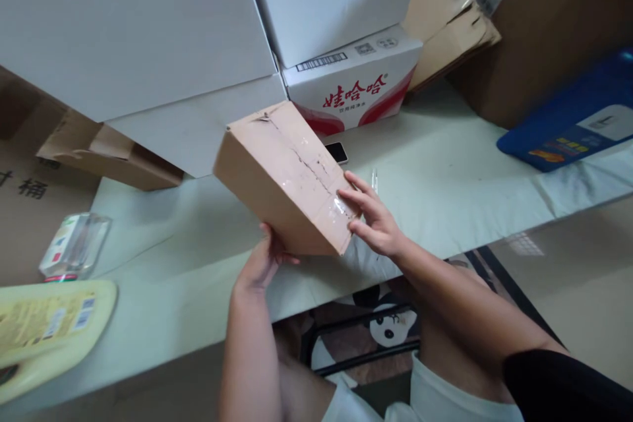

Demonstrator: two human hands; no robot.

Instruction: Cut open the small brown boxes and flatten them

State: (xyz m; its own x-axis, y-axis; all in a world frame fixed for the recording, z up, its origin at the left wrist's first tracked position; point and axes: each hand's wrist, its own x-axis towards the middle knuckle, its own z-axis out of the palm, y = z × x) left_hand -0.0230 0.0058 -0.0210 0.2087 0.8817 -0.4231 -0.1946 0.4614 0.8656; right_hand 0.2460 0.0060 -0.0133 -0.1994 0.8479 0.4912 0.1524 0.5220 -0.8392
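Observation:
A small brown cardboard box [281,184] is tilted above the near part of the table, its top crossed by a torn seam and shiny clear tape. My left hand [262,260] holds its lower side, thumb up against the side wall and fingers partly hidden beneath. At the near right end, my right hand [373,214] grips the box with its fingertips on the taped top and edge. Behind the box lies a dark-screened phone [337,153], partly covered by it. Thin metal tweezers-like prongs [374,179] show just past my right hand.
A white and red water carton [353,89] stands at the back beside large white boxes [148,26]. Flattened cardboard [450,26] leans behind. A blue container [568,122] is at right; a clear plastic bottle [76,247] and a yellow jug [54,330] lie at left.

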